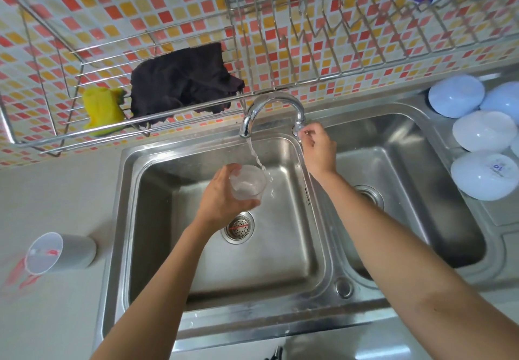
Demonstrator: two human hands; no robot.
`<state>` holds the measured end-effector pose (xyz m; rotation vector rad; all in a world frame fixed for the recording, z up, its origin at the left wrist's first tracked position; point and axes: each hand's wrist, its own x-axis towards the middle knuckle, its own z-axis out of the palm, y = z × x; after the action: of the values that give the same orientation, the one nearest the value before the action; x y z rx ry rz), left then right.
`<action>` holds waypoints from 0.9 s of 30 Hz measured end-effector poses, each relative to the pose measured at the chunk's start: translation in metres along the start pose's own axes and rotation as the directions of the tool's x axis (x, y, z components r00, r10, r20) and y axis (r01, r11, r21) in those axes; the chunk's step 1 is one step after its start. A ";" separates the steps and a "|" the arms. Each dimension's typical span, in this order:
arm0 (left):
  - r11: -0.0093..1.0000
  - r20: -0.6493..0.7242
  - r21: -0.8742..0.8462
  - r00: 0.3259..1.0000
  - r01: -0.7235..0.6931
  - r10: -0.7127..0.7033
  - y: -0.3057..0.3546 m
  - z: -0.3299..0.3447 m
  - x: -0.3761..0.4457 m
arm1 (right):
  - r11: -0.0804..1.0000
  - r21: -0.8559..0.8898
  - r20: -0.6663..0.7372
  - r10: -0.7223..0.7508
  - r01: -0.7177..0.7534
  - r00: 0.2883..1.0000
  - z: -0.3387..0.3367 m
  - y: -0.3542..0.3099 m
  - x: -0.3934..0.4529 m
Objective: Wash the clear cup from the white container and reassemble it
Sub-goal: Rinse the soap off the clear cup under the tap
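Clear cup (247, 182): held over the left sink basin (280, 261), mouth tipped up toward the faucet (271, 106). The water stream (257, 157) falls just at its right rim; some looks to go in, some runs down past the outside. My read: I hold it there to catch the flow for a rinse, with the drain strainer (238, 227) below to take the runoff.

Left hand (222, 196): fingers curled around the cup's wall from the left and underneath, thumb over the near-left rim. The cup sits in the curl of the fingers, base toward the palm, open mouth clear of the grip. The hold looks firm, not a fingertip pinch.

Right hand (318, 146): reaches across to the faucet base between the two basins. Fingers bunched together on what I take for the tap handle; the handle itself is mostly hidden, so I cannot tell how tightly they close. Likely there to set the flow.

White container (66, 253): lies on its side on the bench (56, 191), left of the sink and well apart from the cup, open end toward me. Parked dry for reassembly, I judge.

Farther out: wall rack (70, 134) with a yellow sponge (104, 111) and dark cloth (182, 81); upturned bowls (483, 134) on the drainboard at right.

Stage: rinse under way, refit not yet done.
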<state>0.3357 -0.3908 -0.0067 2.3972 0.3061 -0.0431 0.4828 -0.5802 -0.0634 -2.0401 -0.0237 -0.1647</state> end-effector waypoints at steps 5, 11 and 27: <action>0.999 -0.028 -0.031 0.999 -0.026 0.025 -0.005 0.010 -0.002 | 0.983 -0.143 -0.081 -0.131 0.118 0.988 -0.002 0.016 -0.044; 0.996 0.040 0.080 0.998 0.042 -0.045 -0.012 0.030 -0.004 | 0.875 -0.351 0.220 -0.269 0.334 0.938 -0.002 0.073 -0.106; 0.626 0.248 0.767 0.965 -0.143 -0.084 -0.031 0.047 -0.013 | 0.792 -0.479 0.295 -0.262 0.379 0.919 0.000 0.072 -0.105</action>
<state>0.3187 -0.4023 -0.0610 3.2225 0.1208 -0.5969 0.3847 -0.6077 -0.1409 -2.5917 -0.5220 -0.1771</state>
